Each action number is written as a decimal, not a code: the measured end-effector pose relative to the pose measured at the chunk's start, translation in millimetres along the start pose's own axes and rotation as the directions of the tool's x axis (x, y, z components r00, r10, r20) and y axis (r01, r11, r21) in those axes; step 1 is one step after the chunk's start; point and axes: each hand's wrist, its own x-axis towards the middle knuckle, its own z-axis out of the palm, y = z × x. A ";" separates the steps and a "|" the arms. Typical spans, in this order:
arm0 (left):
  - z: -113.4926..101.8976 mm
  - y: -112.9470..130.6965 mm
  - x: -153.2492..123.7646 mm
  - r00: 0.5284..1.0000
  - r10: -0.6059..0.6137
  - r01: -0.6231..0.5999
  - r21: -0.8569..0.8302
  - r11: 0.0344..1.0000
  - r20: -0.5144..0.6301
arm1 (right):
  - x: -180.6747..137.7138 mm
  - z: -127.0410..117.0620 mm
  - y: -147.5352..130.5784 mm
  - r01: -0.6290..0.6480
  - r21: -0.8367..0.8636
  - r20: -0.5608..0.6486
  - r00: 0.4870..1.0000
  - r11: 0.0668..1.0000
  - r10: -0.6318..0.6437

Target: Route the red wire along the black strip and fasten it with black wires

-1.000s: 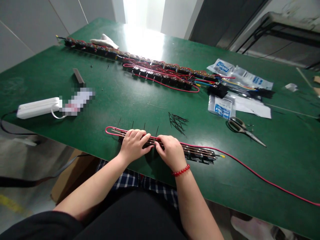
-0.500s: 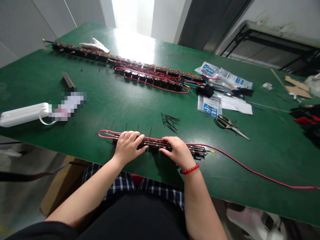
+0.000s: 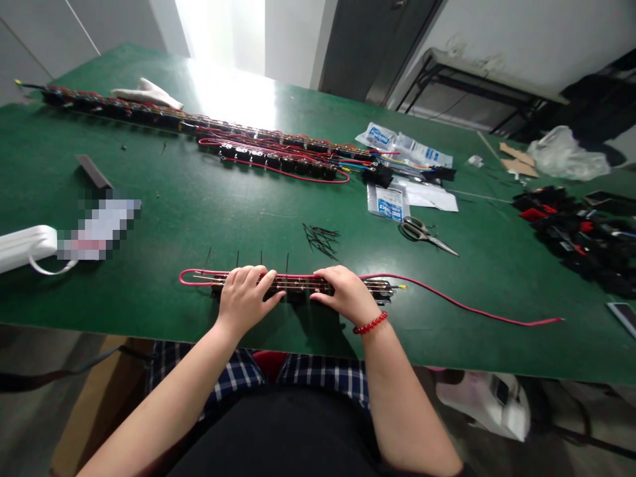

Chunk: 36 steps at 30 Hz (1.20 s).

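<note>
Near the table's front edge lies a black wired strip [image 3: 298,285] with thin metal rods along its top. A red wire [image 3: 437,289] runs along its far side, loops back at the left end and trails off to the right. My left hand [image 3: 247,291] wraps over the strip's left half, fingers on the far side, thumb on the near side. My right hand [image 3: 345,290] grips it right of the middle in the same way. Several thin black ties [image 3: 287,264] stick up behind the strip. Beyond it is a heap of black ties [image 3: 322,240].
Scissors [image 3: 426,234] lie right of the heap, by plastic packets [image 3: 390,202]. Longer wired strips [image 3: 278,162] stretch across the back, beside a white cloth [image 3: 148,94]. At left are a white case [image 3: 27,246] and a grey bar [image 3: 93,172]; at right, a black-and-red pile [image 3: 571,232].
The camera view has swung right, so the table's things appear farther left. Both hands keep about the same hold on the strip.
</note>
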 end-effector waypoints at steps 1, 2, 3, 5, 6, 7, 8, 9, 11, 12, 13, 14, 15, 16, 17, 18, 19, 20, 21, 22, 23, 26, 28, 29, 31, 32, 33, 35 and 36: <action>0.0 0.1 0.0 1.000 0.000 0.000 0.002 1.000 -0.003 | -0.4 -0.1 -0.7 -0.001 -0.009 0.002 1.000 1.000 0.001; 0.1 0.2 0.0 1.000 0.001 -0.001 0.003 1.000 -0.005 | -0.8 0.1 -1.3 -0.004 -0.018 0.002 1.000 1.000 0.004; 0.4 0.3 0.1 1.000 0.000 0.000 0.003 1.000 -0.007 | -1.3 0.6 -1.7 -0.008 -0.024 -0.002 1.000 1.000 0.008; 1.0 0.3 0.2 1.000 -0.002 0.002 0.002 1.000 -0.008 | -2.3 2.7 -2.0 -0.026 -0.034 -0.023 0.999 0.999 0.026; 1.3 0.2 0.2 1.000 -0.004 0.004 0.002 1.000 -0.008 | -2.8 3.9 -1.9 -0.038 -0.036 -0.036 0.999 0.999 0.036; 1.6 0.0 0.2 1.000 -0.005 0.005 0.001 1.000 -0.007 | -3.3 5.3 -1.9 -0.050 -0.037 -0.050 0.998 0.998 0.048; 1.9 -0.3 0.2 1.000 -0.004 0.004 -0.001 1.000 -0.004 | -3.7 6.5 -1.9 -0.060 -0.037 -0.061 0.996 0.998 0.058; 2.2 -0.7 0.1 1.000 -0.004 0.004 -0.003 1.000 -0.002 | -4.1 7.8 -2.2 -0.068 -0.036 -0.065 0.996 0.997 0.066; 2.6 -1.4 -0.4 1.000 -0.002 0.003 -0.010 1.000 0.004 | -4.8 9.8 -3.4 -0.081 -0.033 -0.066 0.995 0.996 0.079; 2.8 -1.6 -0.6 1.000 -0.002 0.002 -0.013 1.000 0.007 | -5.3 10.6 -4.2 -0.087 -0.030 -0.068 0.994 0.996 0.085; 2.9 -1.7 -0.9 1.000 -0.002 0.002 -0.016 1.000 0.008 | -5.9 11.1 -4.9 -0.093 -0.029 -0.074 0.993 0.995 0.091; 3.0 -1.7 -1.1 1.000 -0.003 0.003 -0.015 1.000 0.010 | -6.8 11.3 -5.2 -0.097 -0.030 -0.082 0.992 0.995 0.095; 3.0 -1.6 -1.3 1.000 -0.003 0.004 -0.013 1.000 0.010 | -7.8 11.0 -4.8 -0.099 -0.032 -0.088 0.992 0.995 0.096; 2.9 -1.4 -1.5 1.000 -0.004 0.004 -0.010 1.000 0.010 | -9.2 10.0 -3.6 -0.095 -0.035 -0.088 0.992 0.995 0.092; 2.9 -1.2 -1.6 1.000 -0.005 0.005 -0.008 1.000 0.010 | -10.7 8.3 -1.3 -0.088 -0.037 -0.082 0.993 0.995 0.085; 2.8 -0.9 -1.6 1.000 -0.006 0.006 -0.006 1.000 0.010 | -12.4 5.9 1.9 -0.080 -0.037 -0.071 0.995 0.996 0.077; 2.6 -0.8 -1.7 1.000 -0.007 0.007 -0.008 1.000 0.010 | -14.1 3.1 6.0 -0.073 -0.034 -0.057 0.996 0.997 0.071; 2.5 -0.7 -1.7 1.000 -0.007 0.007 -0.013 1.000 0.011 | -15.7 0.1 10.5 -0.069 -0.029 -0.043 0.997 0.997 0.068; 2.5 -0.7 -1.7 1.000 -0.007 0.007 -0.020 1.000 0.012 | -17.1 -2.9 15.1 -0.071 -0.023 -0.033 0.997 0.997 0.070; 2.5 -0.8 -1.7 1.000 -0.009 0.009 -0.029 1.000 0.013 | -18.3 -5.4 19.3 -0.074 -0.017 -0.025 0.997 0.997 0.074; 2.6 -0.9 -1.8 1.000 -0.012 0.012 -0.039 0.999 0.014 | -19.4 -7.2 22.8 -0.078 -0.012 -0.019 0.997 0.997 0.077; 3.5 -1.4 -2.4 1.000 -0.021 0.022 -0.059 0.998 0.014 | -21.6 -7.7 27.9 -0.078 -0.003 -0.028 0.997 0.997 0.078; 4.3 -1.7 -2.9 1.000 -0.018 0.019 -0.054 0.998 0.013 | -22.8 -5.1 27.8 -0.073 0.005 -0.054 0.996 0.997 0.073; 4.7 -1.8 -3.1 1.000 -0.014 0.014 -0.047 0.999 0.012 | -23.3 -3.7 27.4 -0.070 0.009 -0.070 0.995 0.997 0.071; 5.1 -2.1 -3.4 1.000 -0.004 0.004 -0.027 1.000 0.010 | -24.1 -1.9 26.6 -0.064 0.013 -0.095 0.993 0.998 0.065; 5.2 -2.3 -3.5 1.000 0.000 0.000 -0.019 1.000 0.010 | -24.3 -1.6 26.3 -0.061 0.012 -0.101 0.993 0.998 0.062; 5.3 -2.4 -3.5 1.000 0.003 -0.003 -0.014 1.000 0.009 | -24.4 -1.7 26.0 -0.060 0.011 -0.102 0.993 0.998 0.060; 5.3 -2.6 -3.6 1.000 0.005 -0.005 -0.015 1.000 0.007 | -24.5 -2.6 25.0 -0.060 0.009 -0.095 0.994 0.998 0.061; 5.3 -2.6 -3.6 1.000 0.002 -0.002 -0.022 1.000 0.006 | -24.6 -2.9 24.3 -0.064 0.009 -0.094 0.993 0.998 0.065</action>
